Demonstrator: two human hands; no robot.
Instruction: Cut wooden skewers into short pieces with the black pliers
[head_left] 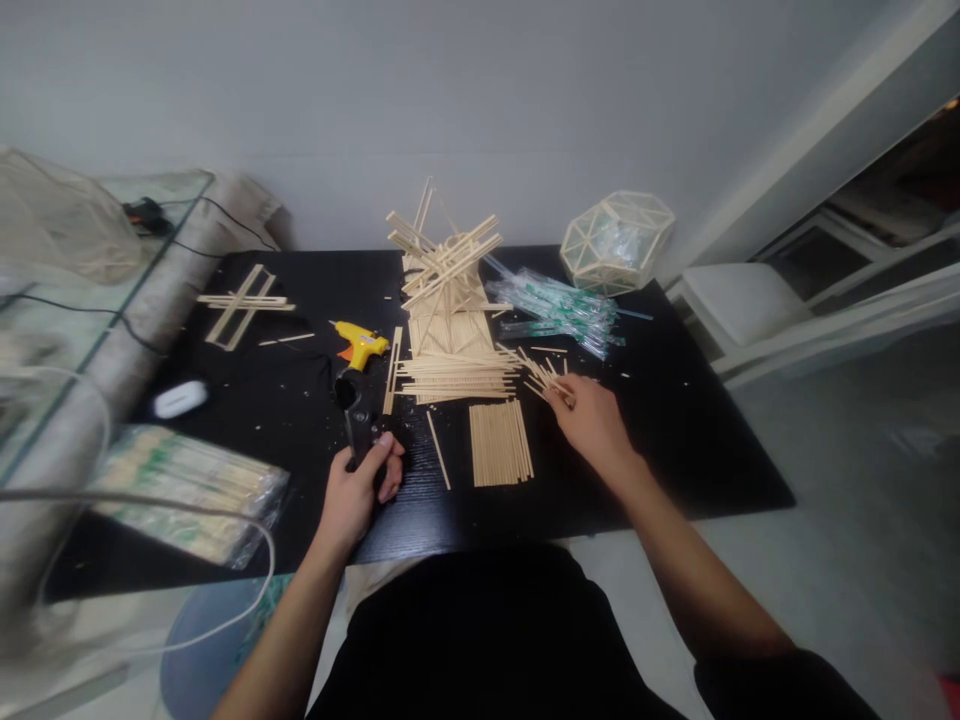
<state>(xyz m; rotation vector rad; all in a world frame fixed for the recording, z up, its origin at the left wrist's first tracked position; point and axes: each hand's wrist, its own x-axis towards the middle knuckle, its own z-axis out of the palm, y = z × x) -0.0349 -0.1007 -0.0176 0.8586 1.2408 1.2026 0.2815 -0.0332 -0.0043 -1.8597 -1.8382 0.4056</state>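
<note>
My left hand [360,490] is closed around the handles of a black cutting tool [358,420] that lies on the black table [675,440]. My right hand [589,415] reaches to a loose scatter of short wooden sticks [544,372], its fingertips pinched among them; what they hold is too small to make out. Between the hands lies a neat row of cut sticks [499,442], and one single stick [439,450] lies beside it. Behind these are a stack of long sticks [454,378] and a tall stick structure [444,272].
A yellow glue gun [360,346] lies left of the stack. Crossed stick frames [244,303] lie at the far left, clear chopstick wrappers [559,308] and a stick polyhedron [616,240] at the far right. A bag of chopsticks [187,490] hangs over the left edge.
</note>
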